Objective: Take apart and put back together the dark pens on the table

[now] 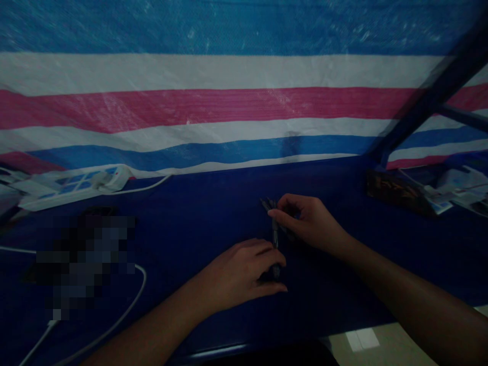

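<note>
Several dark pens (275, 234) are seen on the blue table (190, 203), their far ends touched by the right hand (305, 218), whose grip cannot be told. At the near end, the left hand (244, 274) is held loosely parted.

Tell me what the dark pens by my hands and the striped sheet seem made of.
The dark pens: probably smooth plastic, given a thin highlight along one, though it's dim. The striped sheet: likely plastic tarpaulin, semi-glossy, judging by its creases and glints.
</note>
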A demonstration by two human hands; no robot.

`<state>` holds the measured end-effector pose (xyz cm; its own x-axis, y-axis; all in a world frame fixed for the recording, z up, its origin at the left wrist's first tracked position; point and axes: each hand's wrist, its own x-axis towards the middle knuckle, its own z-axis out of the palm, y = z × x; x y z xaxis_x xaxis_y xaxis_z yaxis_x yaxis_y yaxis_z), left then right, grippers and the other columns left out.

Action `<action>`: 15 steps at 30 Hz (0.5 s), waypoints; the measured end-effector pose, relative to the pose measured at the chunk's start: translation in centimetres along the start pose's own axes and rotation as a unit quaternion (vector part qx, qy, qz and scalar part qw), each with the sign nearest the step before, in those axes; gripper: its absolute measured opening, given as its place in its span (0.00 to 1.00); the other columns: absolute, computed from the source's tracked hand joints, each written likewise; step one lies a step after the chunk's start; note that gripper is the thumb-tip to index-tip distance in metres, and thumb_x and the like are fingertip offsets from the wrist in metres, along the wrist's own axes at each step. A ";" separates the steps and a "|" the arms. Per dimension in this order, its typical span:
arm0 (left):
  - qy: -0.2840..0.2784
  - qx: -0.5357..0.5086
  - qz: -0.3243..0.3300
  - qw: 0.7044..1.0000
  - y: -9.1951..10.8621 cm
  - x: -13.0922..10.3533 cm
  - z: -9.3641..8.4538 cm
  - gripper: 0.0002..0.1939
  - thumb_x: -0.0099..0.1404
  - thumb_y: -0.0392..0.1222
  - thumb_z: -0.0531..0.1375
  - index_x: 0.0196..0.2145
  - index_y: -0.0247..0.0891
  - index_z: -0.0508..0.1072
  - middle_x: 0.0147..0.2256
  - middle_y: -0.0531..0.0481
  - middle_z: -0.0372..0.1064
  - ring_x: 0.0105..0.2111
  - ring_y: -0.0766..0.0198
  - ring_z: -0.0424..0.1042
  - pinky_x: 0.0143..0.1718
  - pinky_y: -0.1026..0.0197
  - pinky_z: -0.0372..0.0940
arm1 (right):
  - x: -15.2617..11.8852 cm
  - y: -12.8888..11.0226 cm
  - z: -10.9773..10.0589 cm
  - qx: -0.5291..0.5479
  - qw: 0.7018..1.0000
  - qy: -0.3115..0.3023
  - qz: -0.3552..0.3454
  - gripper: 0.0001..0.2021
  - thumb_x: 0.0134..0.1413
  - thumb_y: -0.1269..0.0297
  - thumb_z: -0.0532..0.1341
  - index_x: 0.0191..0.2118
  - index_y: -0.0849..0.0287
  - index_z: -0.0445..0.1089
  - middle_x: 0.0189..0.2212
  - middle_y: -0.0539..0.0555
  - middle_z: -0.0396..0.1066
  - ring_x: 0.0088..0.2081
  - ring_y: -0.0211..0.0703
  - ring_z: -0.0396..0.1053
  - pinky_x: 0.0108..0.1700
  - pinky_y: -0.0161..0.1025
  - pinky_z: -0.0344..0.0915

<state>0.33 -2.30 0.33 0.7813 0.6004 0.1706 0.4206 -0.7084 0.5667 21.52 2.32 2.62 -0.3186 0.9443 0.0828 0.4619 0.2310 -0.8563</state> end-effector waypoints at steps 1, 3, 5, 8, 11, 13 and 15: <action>0.004 0.010 0.001 1.000 0.1 0.0 0.0 0.13 0.70 0.50 0.67 0.44 0.40 0.75 0.35 0.53 0.72 0.34 0.62 0.74 0.37 0.61 0.70 | 0.0 0.0 0.0 -0.001 1.000 -0.001 0.002 0.18 0.63 0.50 0.63 0.30 0.60 0.70 0.24 0.48 0.67 0.25 0.35 0.61 0.26 0.35 0.55; 0.015 0.029 0.021 0.999 0.2 0.1 0.1 0.10 0.73 0.48 0.64 0.43 0.39 0.75 0.34 0.52 0.72 0.34 0.62 0.74 0.39 0.60 0.71 | 0.0 0.0 0.0 -0.003 1.000 -0.003 0.003 0.18 0.63 0.50 0.63 0.30 0.59 0.70 0.24 0.48 0.67 0.25 0.35 0.61 0.27 0.36 0.55; 0.028 0.048 0.051 0.997 0.3 0.2 -0.1 0.11 0.76 0.49 0.60 0.43 0.38 0.75 0.34 0.51 0.73 0.34 0.61 0.74 0.40 0.59 0.72 | 0.1 0.0 0.0 -0.003 1.000 -0.002 0.000 0.17 0.63 0.50 0.63 0.30 0.59 0.70 0.24 0.48 0.67 0.26 0.35 0.61 0.27 0.36 0.55; 0.050 0.073 0.080 0.993 0.3 0.1 -0.2 0.16 0.77 0.53 0.58 0.43 0.37 0.75 0.35 0.49 0.73 0.35 0.59 0.75 0.40 0.57 0.73 | 0.1 0.0 0.0 0.011 1.000 -0.007 -0.003 0.17 0.63 0.51 0.63 0.30 0.59 0.70 0.24 0.48 0.67 0.26 0.35 0.61 0.28 0.36 0.56; 0.061 0.088 0.085 0.991 0.1 0.0 -0.1 0.20 0.75 0.58 0.58 0.44 0.37 0.75 0.35 0.48 0.73 0.35 0.57 0.75 0.40 0.55 0.74 | 0.2 0.0 0.1 0.018 1.000 -0.014 0.005 0.17 0.63 0.51 0.63 0.30 0.59 0.70 0.24 0.48 0.66 0.26 0.35 0.61 0.28 0.36 0.56; 0.061 0.095 0.083 0.990 0.0 -0.1 0.1 0.20 0.75 0.58 0.58 0.43 0.37 0.75 0.34 0.48 0.73 0.35 0.58 0.75 0.39 0.56 0.74 | 0.2 0.1 0.1 0.018 1.000 -0.013 0.009 0.17 0.63 0.50 0.62 0.31 0.59 0.70 0.24 0.48 0.66 0.25 0.35 0.61 0.28 0.36 0.55; 0.064 0.098 0.081 0.990 0.0 0.0 0.2 0.16 0.77 0.53 0.56 0.42 0.37 0.74 0.33 0.49 0.73 0.34 0.60 0.74 0.38 0.58 0.73 | 0.3 0.1 0.1 0.015 1.000 -0.012 0.009 0.17 0.63 0.50 0.62 0.31 0.59 0.70 0.24 0.48 0.66 0.26 0.35 0.61 0.28 0.36 0.56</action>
<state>0.42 -2.39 0.14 0.7867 0.5055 0.3544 0.3847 -0.8504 0.3590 21.40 2.57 2.47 -0.3300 0.9423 0.0562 0.4420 0.2069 -0.8728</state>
